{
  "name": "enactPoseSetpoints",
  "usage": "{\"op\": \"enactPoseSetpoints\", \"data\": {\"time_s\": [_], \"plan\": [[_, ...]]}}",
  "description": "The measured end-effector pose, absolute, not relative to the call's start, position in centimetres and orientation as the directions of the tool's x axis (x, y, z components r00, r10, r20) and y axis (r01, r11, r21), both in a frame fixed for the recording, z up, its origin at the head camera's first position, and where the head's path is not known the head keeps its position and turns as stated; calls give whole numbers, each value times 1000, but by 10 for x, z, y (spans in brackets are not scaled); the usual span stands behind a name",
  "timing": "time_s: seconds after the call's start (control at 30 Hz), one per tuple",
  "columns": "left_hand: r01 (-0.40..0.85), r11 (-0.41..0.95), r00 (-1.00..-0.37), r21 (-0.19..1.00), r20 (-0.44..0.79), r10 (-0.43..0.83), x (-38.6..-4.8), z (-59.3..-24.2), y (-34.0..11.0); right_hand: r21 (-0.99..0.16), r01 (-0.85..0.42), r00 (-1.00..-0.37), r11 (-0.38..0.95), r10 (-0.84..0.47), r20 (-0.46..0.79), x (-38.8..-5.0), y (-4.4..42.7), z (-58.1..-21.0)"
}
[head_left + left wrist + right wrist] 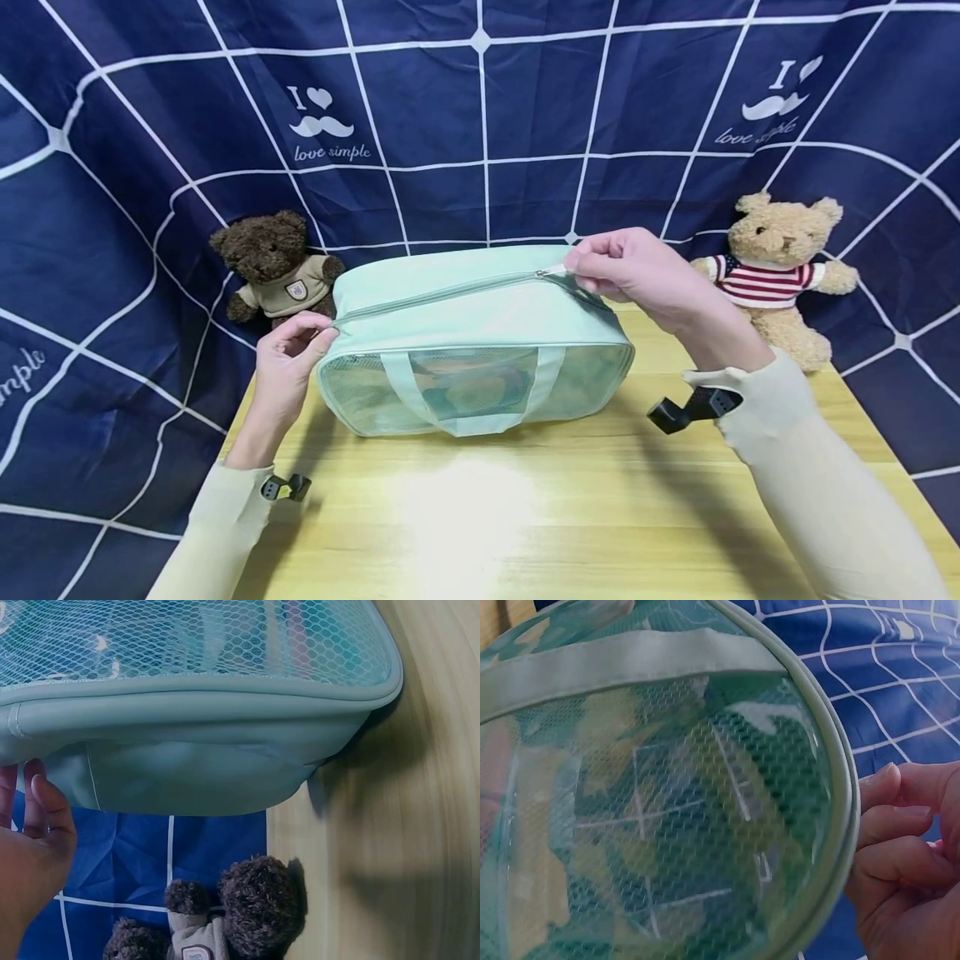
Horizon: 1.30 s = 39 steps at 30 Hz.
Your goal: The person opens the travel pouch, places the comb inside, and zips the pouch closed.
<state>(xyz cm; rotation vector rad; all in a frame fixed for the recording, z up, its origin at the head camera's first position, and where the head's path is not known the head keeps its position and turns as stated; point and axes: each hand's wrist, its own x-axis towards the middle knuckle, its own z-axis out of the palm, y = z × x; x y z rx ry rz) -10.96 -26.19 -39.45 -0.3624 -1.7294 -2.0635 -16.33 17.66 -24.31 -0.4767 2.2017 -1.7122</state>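
Note:
A mint-green bag [450, 325] with a clear mesh front lies on the table, its front handle [476, 425] hanging down. A long zipper [442, 294] runs across its top. At the zipper's right part, my right hand [637, 271] pinches the pull tab [555, 270] between thumb and finger. Right of the slider the two edges stand slightly apart. My left hand [288, 358] pinches the bag's left end near the zipper's end, with the fingertips partly hidden in the left wrist view. Through the mesh [667, 825] in the right wrist view, the inside shows only blurrily.
A dark brown teddy bear [277, 267] sits behind the bag on the left. At the right sits a light teddy bear [780, 267] in a striped shirt. A blue cloth [525, 108] with white lines hangs around the wooden table [360, 517].

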Motion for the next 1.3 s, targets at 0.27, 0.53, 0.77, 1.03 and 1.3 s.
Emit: {"op": "enactPoseSetpoints", "data": {"time_s": [0.27,0.53,0.77,1.03,1.3], "plan": [[474,-140,-878,869,454,-150,-110,-395,-262,-987,-39,-916,156,-401,-27,-162,200,-254],[474,-130,-877,871,455,-154,-110,-395,-263,-994,-21,-929,103,-370,-19,-163,221,-267],[485,-132,-872,864,467,-150,-109,-397,-263,-994,-26,-940,108,-341,-13,-162,238,-281],[486,-128,-870,865,465,-162,-109,-398,-263,-999,-16,-935,45,-355,-1,-162,262,-303],[484,-156,-872,861,461,-165,-108,-399,-265,-996,7,-933,-90,-360,26,-161,279,-338]]}}
